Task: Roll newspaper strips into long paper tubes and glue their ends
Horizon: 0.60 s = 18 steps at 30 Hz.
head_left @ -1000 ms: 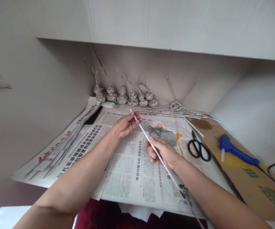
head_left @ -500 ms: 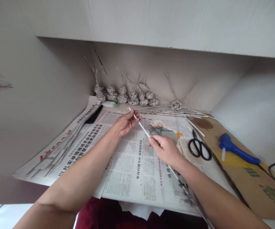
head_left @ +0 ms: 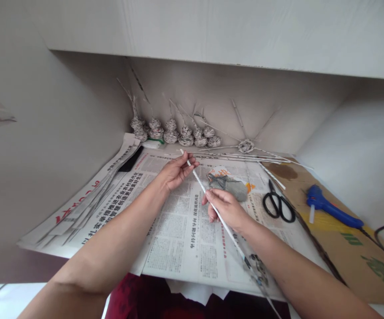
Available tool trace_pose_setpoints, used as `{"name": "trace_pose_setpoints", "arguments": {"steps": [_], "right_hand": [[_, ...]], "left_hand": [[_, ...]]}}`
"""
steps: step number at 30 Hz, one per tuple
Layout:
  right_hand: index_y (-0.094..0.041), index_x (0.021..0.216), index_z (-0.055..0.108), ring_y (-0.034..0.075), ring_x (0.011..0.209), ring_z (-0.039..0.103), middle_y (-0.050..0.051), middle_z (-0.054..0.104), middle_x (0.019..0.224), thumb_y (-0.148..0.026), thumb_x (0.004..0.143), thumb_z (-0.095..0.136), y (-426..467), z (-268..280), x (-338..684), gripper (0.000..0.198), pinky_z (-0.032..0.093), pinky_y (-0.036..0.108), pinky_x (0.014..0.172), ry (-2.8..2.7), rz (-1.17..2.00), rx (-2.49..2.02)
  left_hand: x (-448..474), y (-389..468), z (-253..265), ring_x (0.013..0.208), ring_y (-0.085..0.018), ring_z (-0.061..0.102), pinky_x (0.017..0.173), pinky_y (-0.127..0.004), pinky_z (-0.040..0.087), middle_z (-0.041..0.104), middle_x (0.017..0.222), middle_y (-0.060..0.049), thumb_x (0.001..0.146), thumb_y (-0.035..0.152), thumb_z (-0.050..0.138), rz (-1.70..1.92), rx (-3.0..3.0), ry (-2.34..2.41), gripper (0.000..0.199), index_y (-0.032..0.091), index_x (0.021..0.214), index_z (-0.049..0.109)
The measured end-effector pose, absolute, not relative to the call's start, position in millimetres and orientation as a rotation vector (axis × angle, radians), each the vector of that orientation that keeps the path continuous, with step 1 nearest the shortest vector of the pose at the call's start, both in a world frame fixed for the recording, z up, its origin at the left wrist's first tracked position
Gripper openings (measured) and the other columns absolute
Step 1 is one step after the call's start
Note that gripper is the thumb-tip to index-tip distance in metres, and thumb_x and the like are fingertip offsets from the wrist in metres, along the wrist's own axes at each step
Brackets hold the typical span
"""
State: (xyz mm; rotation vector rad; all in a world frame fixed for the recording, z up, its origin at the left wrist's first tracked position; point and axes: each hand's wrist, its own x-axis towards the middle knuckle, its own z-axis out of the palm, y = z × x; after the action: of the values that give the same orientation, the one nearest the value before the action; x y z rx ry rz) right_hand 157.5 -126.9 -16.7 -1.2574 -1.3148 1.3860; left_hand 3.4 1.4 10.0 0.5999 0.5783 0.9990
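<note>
My left hand (head_left: pixel 176 173) pinches the far end of a thin white rolled-paper stick (head_left: pixel 225 227) between thumb and fingers. The stick slants down to the right, and its near part blurs into a flattened, printed strip below my right forearm. Around its middle, my right hand (head_left: pixel 224 207) grips with thumb and curled fingers. Both hands are above newspaper sheets (head_left: pixel 178 248) spread over the work surface. A grey-green cloth-like piece (head_left: pixel 233 188) lies just beyond my right hand. Several more paper sticks (head_left: pixel 238 157) lie crosswise behind my hands.
Several woven paper gourds (head_left: pixel 171 133) line the back wall beside a spoked woven piece (head_left: pixel 246 146). Black scissors (head_left: pixel 273 195) and a blue glue gun (head_left: pixel 333 211) on cardboard (head_left: pixel 325 252) are at right. At left lie paper strips (head_left: pixel 90 190) and a dark flat object (head_left: pixel 132 160).
My right hand has shifted slightly left and its grip has turned, so the stick now shows across its fingers. My left hand keeps its place at the far end.
</note>
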Motion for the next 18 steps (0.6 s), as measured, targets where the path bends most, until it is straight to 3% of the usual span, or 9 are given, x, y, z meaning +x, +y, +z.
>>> {"name": "trace_pose_setpoints", "arguments": {"steps": [7, 14, 18], "right_hand": [[-0.019, 0.078, 0.050, 0.010, 0.040, 0.048, -0.007, 0.043, 0.043, -0.050, 0.085, 0.051, -127.9, -13.3, 158.5, 0.032, 0.030, 0.022, 0.041, -0.996, 1.779, -0.990], [-0.019, 0.078, 0.055, 0.008, 0.040, 0.046, -0.006, 0.049, 0.045, -0.054, 0.085, 0.048, -127.7, -12.8, 159.3, 0.036, 0.033, 0.021, 0.043, -1.352, 1.242, -1.325], [-0.020, 0.076, 0.049, 0.009, 0.037, 0.045, -0.008, 0.040, 0.041, -0.055, 0.086, 0.045, -128.3, -11.2, 160.2, 0.036, 0.027, 0.020, 0.038, -1.136, 1.632, -1.146]], "left_hand": [[3.8, 1.5, 10.1, 0.069, -0.014, 0.069, 0.053, -0.014, 0.056, 0.066, 0.074, -0.007, 0.089, 0.021, 0.050, 0.990, 0.582, 0.551, 0.019, 0.007, 0.083, 0.062], [4.9, 2.0, 8.7, 0.069, -0.014, 0.069, 0.054, -0.014, 0.056, 0.065, 0.072, -0.007, 0.087, 0.021, 0.053, 1.035, 0.596, 0.570, 0.016, 0.007, 0.084, 0.062], [4.5, 1.9, 9.4, 0.069, -0.014, 0.069, 0.054, -0.015, 0.056, 0.066, 0.073, -0.008, 0.089, 0.022, 0.050, 1.016, 0.600, 0.544, 0.020, 0.007, 0.085, 0.062]]}}
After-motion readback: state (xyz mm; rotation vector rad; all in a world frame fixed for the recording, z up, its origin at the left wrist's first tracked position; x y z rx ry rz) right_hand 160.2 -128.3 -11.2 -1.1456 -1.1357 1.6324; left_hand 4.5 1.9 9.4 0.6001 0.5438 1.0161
